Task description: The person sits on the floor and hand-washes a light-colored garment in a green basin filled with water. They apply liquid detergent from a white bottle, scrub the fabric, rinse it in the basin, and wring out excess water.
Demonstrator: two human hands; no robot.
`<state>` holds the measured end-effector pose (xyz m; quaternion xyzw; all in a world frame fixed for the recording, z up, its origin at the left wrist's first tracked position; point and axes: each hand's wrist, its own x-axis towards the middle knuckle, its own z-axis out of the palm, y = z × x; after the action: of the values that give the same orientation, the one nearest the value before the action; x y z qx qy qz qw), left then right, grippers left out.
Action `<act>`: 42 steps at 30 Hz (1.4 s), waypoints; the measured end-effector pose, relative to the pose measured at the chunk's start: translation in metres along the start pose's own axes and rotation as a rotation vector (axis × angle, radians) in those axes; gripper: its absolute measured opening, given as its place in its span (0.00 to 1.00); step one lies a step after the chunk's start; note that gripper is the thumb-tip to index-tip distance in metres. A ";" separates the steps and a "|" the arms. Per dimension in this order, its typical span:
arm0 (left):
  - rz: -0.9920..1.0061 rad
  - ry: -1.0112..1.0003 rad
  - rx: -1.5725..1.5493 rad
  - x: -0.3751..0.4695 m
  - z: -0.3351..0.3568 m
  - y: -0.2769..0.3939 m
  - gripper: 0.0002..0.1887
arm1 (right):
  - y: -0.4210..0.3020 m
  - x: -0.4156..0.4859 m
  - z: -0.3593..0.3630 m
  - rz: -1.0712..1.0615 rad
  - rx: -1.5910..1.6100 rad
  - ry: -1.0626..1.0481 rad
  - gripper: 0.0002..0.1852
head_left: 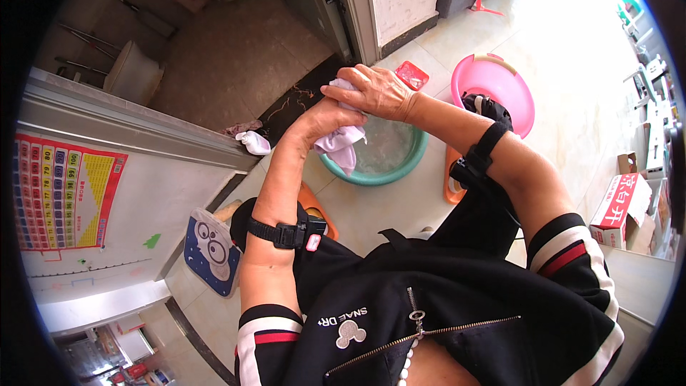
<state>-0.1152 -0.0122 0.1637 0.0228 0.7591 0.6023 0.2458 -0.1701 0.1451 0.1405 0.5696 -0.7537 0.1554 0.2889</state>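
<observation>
A bunched pale lilac cloth [341,145] is gripped between both hands, over the left rim of a green basin [370,178] holding cloudy water. My left hand [335,115] closes around the cloth from below, and a loose end hangs down from it. My right hand [378,91] clasps the upper part of the cloth, its fingers partly over it. A red plastic dish [412,75] lies on the floor just beyond my right hand. To the right stands a pink basin [501,83] with dark fabric at its near side.
A white bottle [254,142] lies by the dark doorway threshold [289,102]. Orange slippers are on my feet, near the green basin. A blue cartoon mat [213,252] leans near the left wall. An opened carton [619,209] stands far right, beside shelving.
</observation>
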 end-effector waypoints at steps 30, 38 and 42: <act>0.564 0.596 1.009 0.030 0.016 -0.019 0.29 | 0.035 -0.002 0.006 1.074 1.329 -0.547 0.11; 0.107 0.448 -0.381 0.025 -0.013 -0.014 0.18 | 0.019 0.005 -0.011 0.806 1.321 0.044 0.38; -0.026 0.186 -0.844 0.020 -0.014 -0.017 0.12 | 0.012 -0.001 -0.014 0.252 0.048 -0.049 0.33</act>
<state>-0.1339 -0.0225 0.1434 -0.1438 0.4656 0.8562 0.1717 -0.1774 0.1572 0.1524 0.4809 -0.8221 0.1942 0.2348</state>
